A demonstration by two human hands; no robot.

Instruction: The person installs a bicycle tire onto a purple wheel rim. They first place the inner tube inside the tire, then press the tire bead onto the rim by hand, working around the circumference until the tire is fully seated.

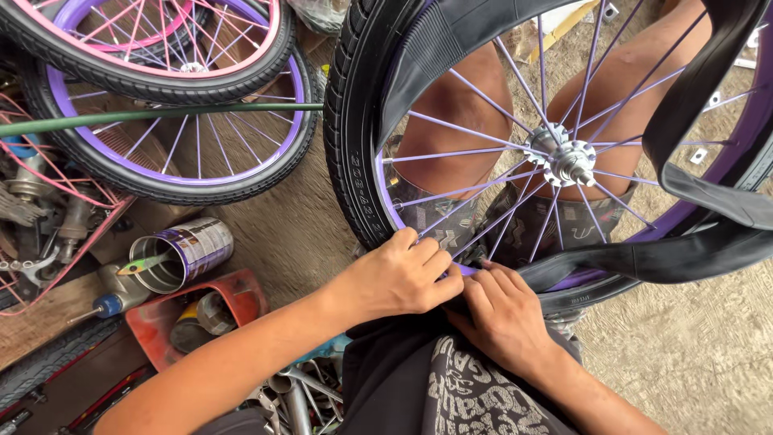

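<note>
A bicycle wheel with a purple rim [392, 205], purple spokes and a black tyre [348, 137] stands upright between my knees. A limp black inner tube [692, 105] hangs loose out of the tyre and loops across the right side and bottom. My left hand [398, 274] grips the bottom of the rim where the tyre meets it, fingers curled over the edge. My right hand [503, 310] is right beside it, fingers pressed against the rim and the inner tube's lower stretch [644, 258]. The silver hub [568, 161] sits at the wheel's middle.
Two more wheels, one with a purple rim [185, 161] and one pink [161, 48], lie at the upper left with a green rod [161, 114] across them. An open tin can [181, 254], a red tray [233, 298], and loose tools [294, 395] crowd the left floor.
</note>
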